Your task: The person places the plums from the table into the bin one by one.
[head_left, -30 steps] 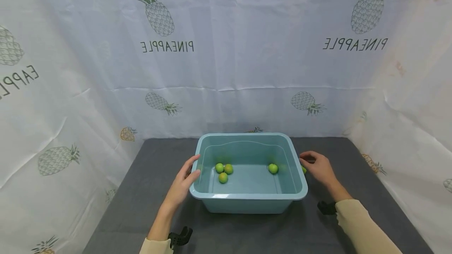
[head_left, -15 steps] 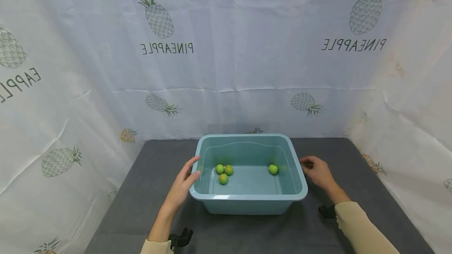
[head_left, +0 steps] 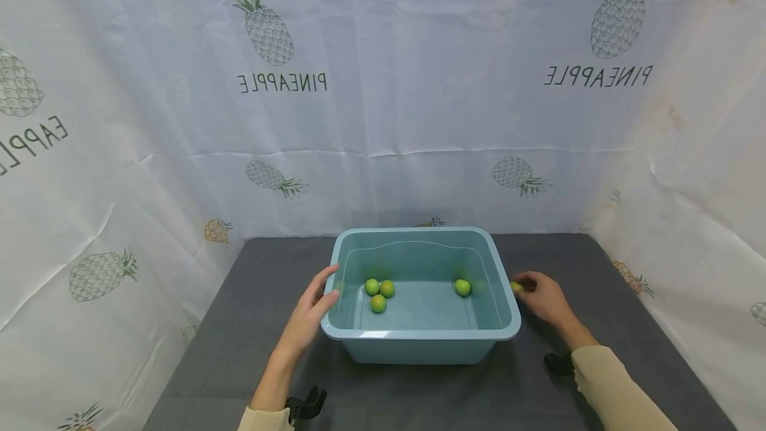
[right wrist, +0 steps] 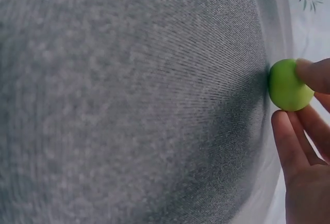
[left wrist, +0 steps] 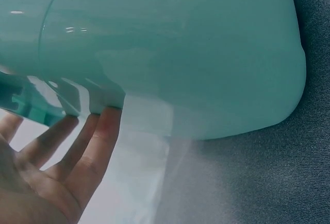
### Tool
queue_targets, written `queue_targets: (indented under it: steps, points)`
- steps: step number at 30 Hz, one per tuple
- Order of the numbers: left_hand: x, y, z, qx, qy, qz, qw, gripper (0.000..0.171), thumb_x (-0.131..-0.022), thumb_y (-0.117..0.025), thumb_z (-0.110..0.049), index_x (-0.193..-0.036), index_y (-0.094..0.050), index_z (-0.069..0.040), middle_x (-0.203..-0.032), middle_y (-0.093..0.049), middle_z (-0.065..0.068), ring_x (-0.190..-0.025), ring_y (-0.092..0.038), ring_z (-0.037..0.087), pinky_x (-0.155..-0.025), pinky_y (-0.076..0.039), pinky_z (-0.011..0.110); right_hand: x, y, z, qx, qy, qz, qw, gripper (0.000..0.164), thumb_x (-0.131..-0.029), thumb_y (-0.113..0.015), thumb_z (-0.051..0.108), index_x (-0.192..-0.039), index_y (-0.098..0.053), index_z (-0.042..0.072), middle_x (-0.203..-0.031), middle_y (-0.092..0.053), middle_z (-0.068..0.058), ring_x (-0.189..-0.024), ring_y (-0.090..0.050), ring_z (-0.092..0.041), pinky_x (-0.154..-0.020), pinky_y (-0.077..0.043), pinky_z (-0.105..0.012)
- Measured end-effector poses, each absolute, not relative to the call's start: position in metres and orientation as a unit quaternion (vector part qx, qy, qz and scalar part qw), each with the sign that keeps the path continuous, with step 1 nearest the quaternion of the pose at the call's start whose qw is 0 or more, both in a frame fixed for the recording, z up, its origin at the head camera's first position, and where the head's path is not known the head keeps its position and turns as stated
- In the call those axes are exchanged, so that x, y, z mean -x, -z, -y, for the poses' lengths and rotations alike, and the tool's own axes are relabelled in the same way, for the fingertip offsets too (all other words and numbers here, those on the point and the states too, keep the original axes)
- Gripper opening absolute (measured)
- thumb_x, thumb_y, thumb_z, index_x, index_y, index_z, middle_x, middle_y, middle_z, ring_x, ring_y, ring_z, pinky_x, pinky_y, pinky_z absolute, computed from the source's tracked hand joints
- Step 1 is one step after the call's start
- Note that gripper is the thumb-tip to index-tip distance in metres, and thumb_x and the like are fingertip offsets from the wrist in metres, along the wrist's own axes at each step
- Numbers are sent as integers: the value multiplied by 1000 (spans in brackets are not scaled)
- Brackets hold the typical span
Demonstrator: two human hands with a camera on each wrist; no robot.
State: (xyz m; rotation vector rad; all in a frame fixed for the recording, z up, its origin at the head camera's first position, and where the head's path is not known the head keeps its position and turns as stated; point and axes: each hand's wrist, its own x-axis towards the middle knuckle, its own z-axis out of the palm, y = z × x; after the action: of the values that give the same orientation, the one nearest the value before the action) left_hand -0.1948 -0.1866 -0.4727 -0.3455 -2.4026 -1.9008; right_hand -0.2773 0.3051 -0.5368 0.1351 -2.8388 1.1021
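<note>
A light teal plastic tub [head_left: 419,334] stands on the dark cloth, with several limes [head_left: 378,303] inside, three grouped on the left and one on the right. My left hand [head_left: 311,304] holds the tub's left rim, thumb over the edge; the left wrist view shows the other fingers against the outer wall below. To the right of the tub, my right hand [head_left: 543,298] pinches another lime [right wrist: 289,86] between thumb and fingertips. In the right wrist view this lime is bright green, close to the cloth, partly covered by the thumb.
Dark grey cloth [head_left: 239,324] covers the table. White curtains [head_left: 413,105] printed with pineapples close it in at the back and both sides. Black straps [head_left: 306,403] are on both wrists, below beige sleeves.
My right hand shifts slightly beside the tub's right wall, and its lime, hidden half a second ago, shows again at the fingertips. My left hand and the tub stay put.
</note>
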Motion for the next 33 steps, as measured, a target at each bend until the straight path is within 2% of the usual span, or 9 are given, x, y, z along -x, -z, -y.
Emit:
queue_targets:
  steps: [9, 16, 24, 29, 33]
  points:
    - [193, 473, 185, 93, 615, 782, 25, 50, -107, -52, -28, -155, -39, -22, -164, -28, 14, -145, -36, 38, -108, -33, 61, 279, 541, -307, -14, -365, 930, 29, 36, -92, -71, 7, -122, -62, -11, -116, -64, -29, -103, -63, -42, -83, -52, -54]
    - [194, 472, 185, 93, 615, 783, 26, 50, -107, -52, -28, -155, -40, -22, -164, -27, 14, -146, -34, 38, -109, -32, 62, 279, 538, -307, -2, -383, 922, 56, 38, -91, -74, 11, -122, -63, -9, -115, -65, -28, -102, -64, -41, -81, -54, -51]
    - [194, 471, 186, 90, 612, 785, 24, 50, -108, -51, -27, -155, -39, -22, -165, -27, 13, -147, -33, 37, -110, -30, 62, 273, 515, -305, -16, -403, 912, 72, 40, -92, -76, 13, -123, -63, -8, -116, -65, -28, -104, -65, -42, -81, -55, -49]
    - [195, 470, 186, 95, 613, 784, 25, 50, -108, -51, -27, -155, -39, -21, -165, -27, 13, -147, -32, 37, -110, -30, 62, 267, 500, -307, -21, -397, 914, 79, 42, -92, -76, 19, -123, -63, -7, -117, -65, -27, -105, -64, -43, -83, -54, -52]
    - [195, 471, 186, 94, 611, 785, 24, 50, -107, -52, -28, -155, -38, -21, -165, -26, 13, -148, -31, 37, -111, -29, 63, 263, 491, -310, -35, -397, 914, 77, 45, -93, -76, 26, -125, -64, -3, -118, -66, -23, -106, -65, -40, -81, -55, -48]
